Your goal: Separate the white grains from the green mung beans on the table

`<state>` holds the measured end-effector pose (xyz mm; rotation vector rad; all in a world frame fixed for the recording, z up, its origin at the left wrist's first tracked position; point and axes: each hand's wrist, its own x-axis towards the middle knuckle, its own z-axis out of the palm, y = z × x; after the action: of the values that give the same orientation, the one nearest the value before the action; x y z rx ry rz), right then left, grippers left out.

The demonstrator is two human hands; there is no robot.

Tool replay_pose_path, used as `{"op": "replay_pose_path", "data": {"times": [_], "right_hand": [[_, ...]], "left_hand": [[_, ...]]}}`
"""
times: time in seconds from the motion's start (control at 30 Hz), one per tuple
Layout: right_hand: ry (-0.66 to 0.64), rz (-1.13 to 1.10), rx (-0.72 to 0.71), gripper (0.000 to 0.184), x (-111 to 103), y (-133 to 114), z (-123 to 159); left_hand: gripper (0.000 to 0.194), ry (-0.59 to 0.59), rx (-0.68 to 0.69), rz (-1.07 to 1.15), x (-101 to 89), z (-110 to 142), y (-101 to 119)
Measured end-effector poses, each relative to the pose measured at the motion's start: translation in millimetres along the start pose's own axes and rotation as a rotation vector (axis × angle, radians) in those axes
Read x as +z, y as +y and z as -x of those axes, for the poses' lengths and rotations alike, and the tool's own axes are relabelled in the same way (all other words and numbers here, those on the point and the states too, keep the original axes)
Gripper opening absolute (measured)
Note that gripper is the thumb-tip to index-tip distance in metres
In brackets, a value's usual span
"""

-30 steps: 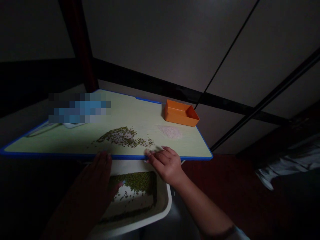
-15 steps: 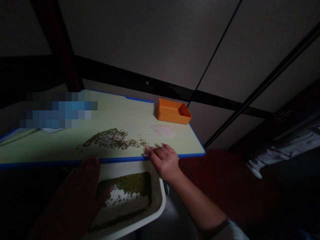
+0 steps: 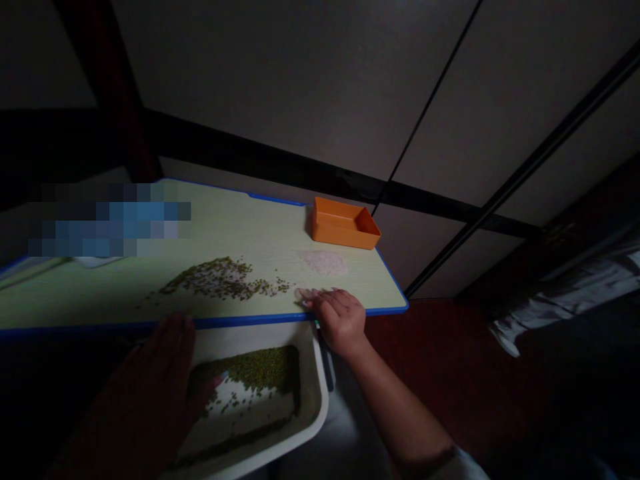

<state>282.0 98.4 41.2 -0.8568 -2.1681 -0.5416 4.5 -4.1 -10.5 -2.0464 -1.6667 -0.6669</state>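
Note:
My left hand (image 3: 145, 380) lies in deep shadow over the left side of a white tub (image 3: 319, 400). Its fingers reach to the table edge while the thumb hangs inside, so the hand grips the tub's side. Small green beans (image 3: 265, 368) are heaped in the tub's far part. On the table's near edge rests my right hand (image 3: 343, 320), fingers curled; a small pale pinkish piece (image 3: 303, 293) shows at its fingertips, too unclear to name. Left of it spreads a pile of green beans mixed with white grains (image 3: 215, 277). A patch of white grains (image 3: 325, 262) lies beyond the hand.
An orange open box (image 3: 345, 225) stands at the back right of the pale green, blue-edged table (image 3: 220, 207). A blurred-out blue area covers the table's left part. Cabinet panels (image 3: 310, 87) rise behind. Someone's leg and shoe (image 3: 505, 337) appear at the right.
My right hand has shifted slightly right along the table edge, away from the mixed pile. My left hand stays at the tub. The whole view has moved a little.

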Motion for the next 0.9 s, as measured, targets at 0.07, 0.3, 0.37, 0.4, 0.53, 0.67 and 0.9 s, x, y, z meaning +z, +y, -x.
{"op": "replay_pose_path", "data": {"times": [0.07,0.3,0.37,0.4,0.53,0.67,0.9], "right_hand": [[-0.015,-0.024,-0.031,0.017,-1.4,-4.9,0.6],[-0.104,0.008,-0.047,0.019,-2.0,-13.8,-7.6],[-0.091,0.034,-0.034,0.02,-1.1,-12.8,-10.5],[-0.088,0.043,-0.026,0.02,-0.6,-12.2,-11.6],[-0.128,0.065,0.034,0.019,1.5,-8.8,-12.9],[-0.192,0.048,0.088,0.018,3.1,-2.9,-13.9],[-0.149,0.066,0.121,0.016,6.2,7.7,-16.2]], "left_hand": [[0.084,-0.005,-0.007,0.008,0.5,0.3,-0.1],[0.082,0.026,-0.005,0.035,-0.2,1.2,0.4],[0.082,0.026,-0.008,0.041,0.4,2.2,0.2],[0.082,0.023,-0.006,0.042,0.8,2.8,-0.1],[0.083,-0.007,-0.016,0.038,1.8,5.0,-0.9],[0.083,-0.01,-0.027,0.061,1.5,4.8,-0.4],[0.083,0.012,-0.012,0.022,2.3,1.6,0.3]]}}
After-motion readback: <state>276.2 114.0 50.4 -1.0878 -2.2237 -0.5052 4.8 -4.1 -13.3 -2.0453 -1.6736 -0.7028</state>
